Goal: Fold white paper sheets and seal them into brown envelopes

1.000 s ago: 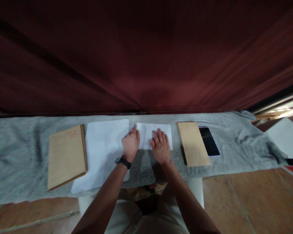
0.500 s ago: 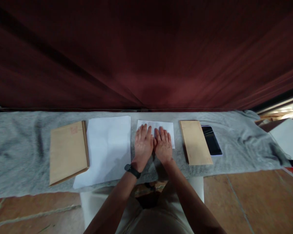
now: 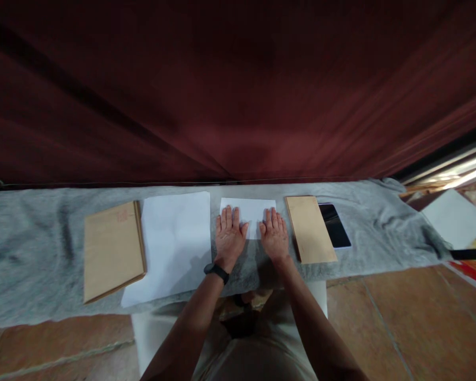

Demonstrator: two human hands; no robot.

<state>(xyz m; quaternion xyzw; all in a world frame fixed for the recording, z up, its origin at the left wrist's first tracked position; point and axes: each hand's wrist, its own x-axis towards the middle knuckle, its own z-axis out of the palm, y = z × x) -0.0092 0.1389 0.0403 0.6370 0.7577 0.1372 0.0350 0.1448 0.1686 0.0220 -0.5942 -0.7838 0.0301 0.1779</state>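
Note:
A small white sheet of paper [image 3: 249, 211], perhaps folded, lies on the grey cloth in front of me. On its left part rests my left hand [image 3: 229, 238], palm down with the fingers stretched out and the thumb apart. My right hand [image 3: 275, 235] lies flat across the sheet's right edge, fingers extended. Between the two hands the middle of the paper shows. Left of my left hand is a stack of larger white sheets [image 3: 174, 233]. Just right of my right hand lies a narrow stack of brown envelopes [image 3: 311, 230].
A wider stack of brown envelopes [image 3: 113, 248] overlaps the white sheets at the left. A dark phone or tablet [image 3: 335, 225] sits partly beside the narrow stack. The grey cloth [image 3: 381, 227] covers the bench, with a dark red curtain [image 3: 238, 106] behind it.
My hands have slid apart over the small sheet, the left to the left and the right to the right. The view has shifted slightly.

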